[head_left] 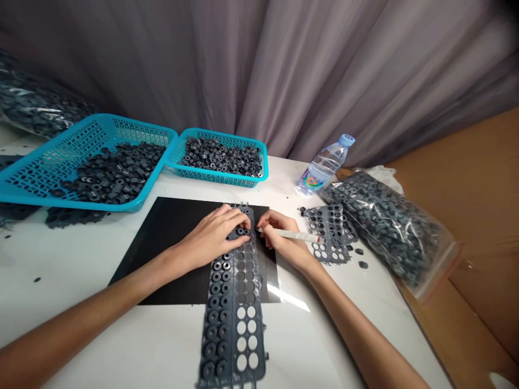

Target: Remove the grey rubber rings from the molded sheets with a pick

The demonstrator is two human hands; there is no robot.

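Observation:
A long grey rubber sheet (233,319) full of round holes and small black rings lies on a black mat (170,227). My left hand (214,235) rests on the sheet's far end, its curled fingers pressing down on the rings there. My right hand (284,237) is closed around a thin white stick tool (292,234), whose tip touches the sheet's right edge beside my left fingertips.
Two turquoise baskets (40,173) (223,175) of black rings stand at the back left. A water bottle (322,165), a punched-out sheet (330,229) and a clear bag of rings (389,227) lie to the right. Loose rings dot the white table (81,281). Grey curtain behind.

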